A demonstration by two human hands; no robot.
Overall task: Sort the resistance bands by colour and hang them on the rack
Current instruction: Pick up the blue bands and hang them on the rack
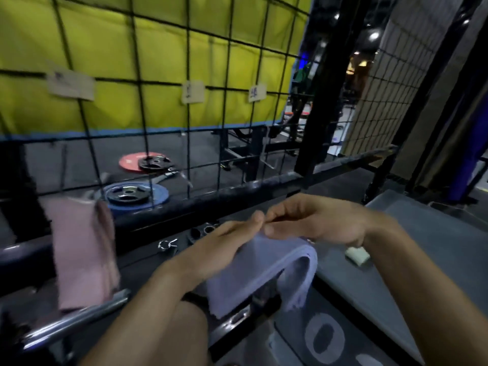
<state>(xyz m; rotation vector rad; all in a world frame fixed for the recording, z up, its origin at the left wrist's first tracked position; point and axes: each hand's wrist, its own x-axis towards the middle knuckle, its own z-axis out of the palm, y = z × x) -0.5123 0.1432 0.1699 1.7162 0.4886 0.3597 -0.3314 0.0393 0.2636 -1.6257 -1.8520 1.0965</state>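
Note:
A stack of lavender resistance bands (pixel 253 276) droops in a loop in front of me, held at its top by both hands. My left hand (pixel 224 247) grips the upper left end, thumb and fingers pinched at the top. My right hand (pixel 317 223) pinches the same top edge from the right. A bunch of pink bands (pixel 81 249) hangs on the black wire grid rack (pixel 224 122) at the left. The view is blurred.
Paper labels (pixel 192 92) are clipped to the grid, with a yellow mat behind. Weight plates (pixel 132 196) lie on the floor beyond. A chrome bar (pixel 79 320) sits low left, a grey table (pixel 435 247) with a small white object (pixel 357 256) at the right.

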